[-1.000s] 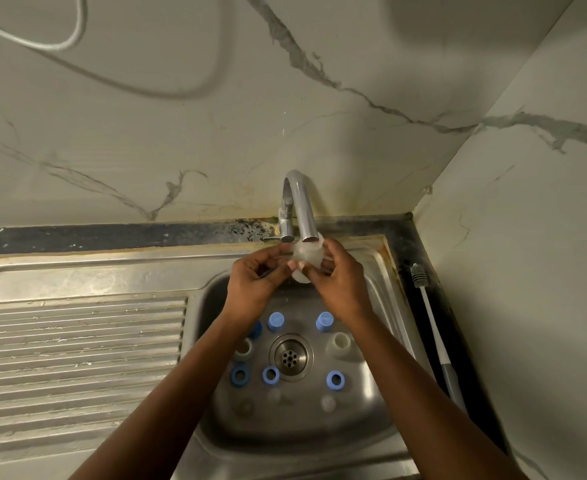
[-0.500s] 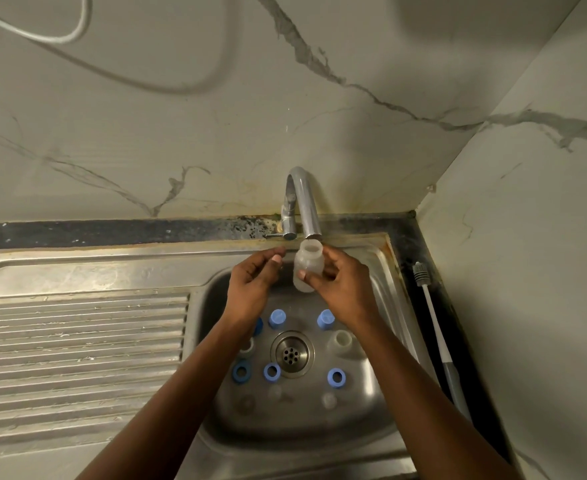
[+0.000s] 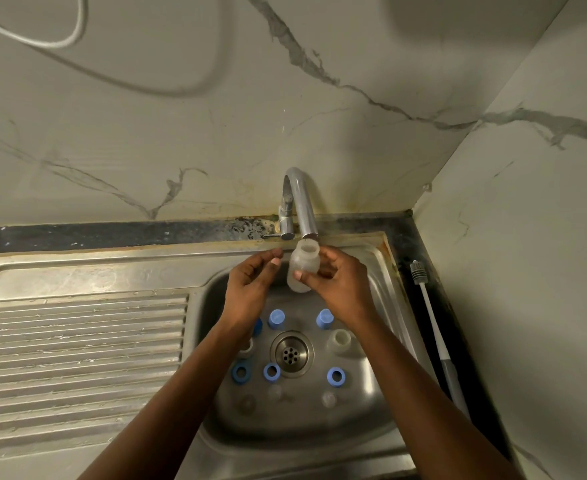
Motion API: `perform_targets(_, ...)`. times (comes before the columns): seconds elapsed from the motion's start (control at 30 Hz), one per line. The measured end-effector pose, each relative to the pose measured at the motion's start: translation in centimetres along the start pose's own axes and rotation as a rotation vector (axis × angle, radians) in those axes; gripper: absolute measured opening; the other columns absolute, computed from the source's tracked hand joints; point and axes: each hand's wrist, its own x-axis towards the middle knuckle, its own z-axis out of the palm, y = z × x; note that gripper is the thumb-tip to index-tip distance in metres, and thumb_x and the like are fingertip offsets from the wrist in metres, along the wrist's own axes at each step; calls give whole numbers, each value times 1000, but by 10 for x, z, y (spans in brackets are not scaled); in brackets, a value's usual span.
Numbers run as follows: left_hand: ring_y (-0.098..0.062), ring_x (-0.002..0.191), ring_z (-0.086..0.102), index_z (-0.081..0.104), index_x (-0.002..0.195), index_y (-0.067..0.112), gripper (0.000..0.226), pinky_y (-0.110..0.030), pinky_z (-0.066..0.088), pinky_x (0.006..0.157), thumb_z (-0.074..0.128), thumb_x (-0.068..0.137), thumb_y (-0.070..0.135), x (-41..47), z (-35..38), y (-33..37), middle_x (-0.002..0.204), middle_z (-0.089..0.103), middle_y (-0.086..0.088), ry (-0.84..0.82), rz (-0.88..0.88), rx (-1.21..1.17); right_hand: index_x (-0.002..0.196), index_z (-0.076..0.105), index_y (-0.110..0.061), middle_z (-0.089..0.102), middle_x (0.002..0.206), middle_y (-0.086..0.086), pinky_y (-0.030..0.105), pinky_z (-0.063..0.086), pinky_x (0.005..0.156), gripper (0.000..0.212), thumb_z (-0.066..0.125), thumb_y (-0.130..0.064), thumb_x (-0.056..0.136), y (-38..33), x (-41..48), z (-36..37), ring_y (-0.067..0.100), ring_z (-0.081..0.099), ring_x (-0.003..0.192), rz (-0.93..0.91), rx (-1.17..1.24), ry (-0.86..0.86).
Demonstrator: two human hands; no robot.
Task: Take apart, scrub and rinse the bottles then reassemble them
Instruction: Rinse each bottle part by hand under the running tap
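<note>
Translucent plastic bottle (image 3: pixel 301 270) pinched upright in right grip (image 3: pixel 342 284), mouth just under tap spout (image 3: pixel 303 202), above the basin; left grip (image 3: pixel 250 289) loosely curled just beside, holding nothing. Likely risks: slipping out of a wet one-handed pinch onto blue caps (image 3: pixel 277 319) and rings (image 3: pixel 336 376) below, knocking them toward drain (image 3: pixel 291 354); splashing if mouth sits off-centre. Stainless sink (image 3: pixel 302 431), ribbed drainboard (image 3: pixel 77 358) left, brush (image 3: pixel 432 323) on dark worktop (image 3: pixel 146 233) strip right, marble-veined walls (image 3: pixel 319 98) meeting in a corner, dim light.

The person's left hand (image 3: pixel 249 292) and right hand (image 3: pixel 342 289) are bare, with short, trimmed fingernails. The left forearm (image 3: pixel 167 403) and right forearm (image 3: pixel 423 393) are slender and uncovered along all of their visible length.
</note>
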Motion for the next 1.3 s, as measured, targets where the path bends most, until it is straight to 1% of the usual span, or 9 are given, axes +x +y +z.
perform_targets(0.1, -13, 113, 72, 73, 128, 15, 25, -35, 60, 100, 59, 108, 16, -1, 0, 2, 118, 78, 3, -12, 7, -2, 127, 72, -26, 79, 110, -11, 23, 61, 87, 52, 91, -34, 80, -2, 2, 0, -1, 73, 100, 52, 70, -5)
perform_targets(0.27, -21, 113, 72, 73, 128, 15, 26, -35, 61, 93, 55, 110, 20, -2, -1, 1, 120, 77, -2, -47, 11, -25, 129, 69, -10, 78, 116, 12, 47, 63, 91, 43, 81, -27, 92, -12, 0, -1, 26, 77, 104, 333, 535, -234)
perform_targets(0.47, -19, 103, 76, 76, 117, 21, 21, -38, 62, 91, 57, 109, 26, -6, 1, 3, 107, 80, 0, -31, -44, -47, 130, 66, -6, 77, 110, 22, 34, 65, 72, 46, 70, -40, 98, -11, -4, -4, 29, 79, 95, 736, 810, -277)
perform_targets(0.63, -24, 103, 77, 76, 115, 19, 18, -39, 62, 93, 61, 106, 21, -8, 1, 2, 106, 81, -5, -44, -66, -52, 128, 66, 5, 75, 116, 25, 29, 66, 72, 54, 68, -40, 98, 0, -11, -9, 29, 79, 94, 879, 955, -246)
perform_targets(0.73, -17, 98, 78, 75, 111, 20, 17, -27, 62, 85, 59, 107, 19, -10, 2, 4, 102, 82, 0, -56, -59, -48, 129, 65, 6, 75, 115, 26, 29, 66, 66, 56, 71, -39, 97, 8, -12, -10, 29, 79, 91, 898, 981, -192)
perform_targets(0.83, -14, 96, 78, 75, 111, 19, 17, -24, 61, 83, 59, 107, 17, -11, 1, 4, 101, 81, 1, -69, -60, -50, 129, 65, 6, 75, 114, 26, 30, 64, 60, 54, 71, -38, 97, 8, -11, -10, 29, 80, 85, 886, 983, -157)
perform_targets(1.03, -31, 103, 76, 75, 118, 10, 24, -37, 64, 91, 57, 108, 23, -8, 0, 4, 106, 80, -11, -112, -80, -60, 131, 62, -5, 75, 113, 25, 36, 65, 70, 45, 69, -37, 99, -3, -5, -4, 32, 79, 93, 758, 893, -155)
perform_targets(1.17, -32, 107, 75, 73, 124, 14, 24, -40, 63, 92, 58, 108, 23, -7, 2, 2, 109, 79, -9, -138, -86, -43, 136, 61, -16, 72, 123, 20, 44, 65, 78, 46, 75, -33, 96, -15, 6, 4, 32, 78, 101, 607, 795, -80)
perform_targets(1.3, -29, 111, 74, 68, 136, 14, 31, -47, 61, 99, 62, 106, 19, -3, 7, 2, 117, 78, -6, -117, -67, -46, 133, 64, -15, 76, 118, 13, 38, 64, 79, 39, 69, -35, 100, -25, 12, 6, 28, 76, 105, 539, 750, -23)
